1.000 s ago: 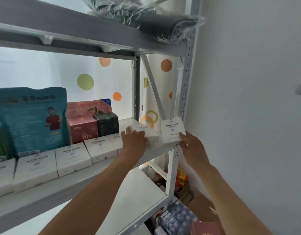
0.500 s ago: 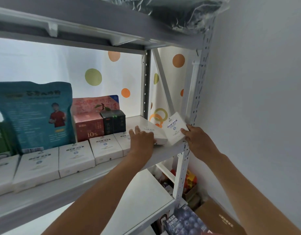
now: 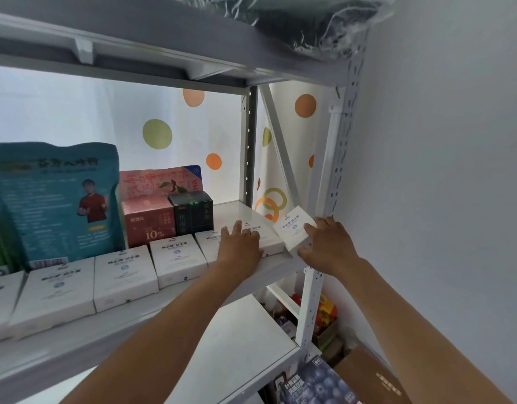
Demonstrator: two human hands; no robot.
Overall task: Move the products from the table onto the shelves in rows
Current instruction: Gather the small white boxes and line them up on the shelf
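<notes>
a tilted white box (image 3: 293, 232) is gripped by the right hand (image 3: 327, 246) at the shelf (image 3: 280, 265) end beside the upright post (image 3: 328, 182), the left hand (image 3: 241, 246) is laid flat on the neighbouring box (image 3: 264, 237), and a snag on the post or a drop over the edge is risked.

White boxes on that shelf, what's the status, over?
Left hand flat on row's end box. Right hand grips tilted white box at shelf end. Upright post close beside.

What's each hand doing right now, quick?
Left hand: open, fingers flat on a white box in the row.
Right hand: gripping the tilted white box at the shelf end.
</notes>
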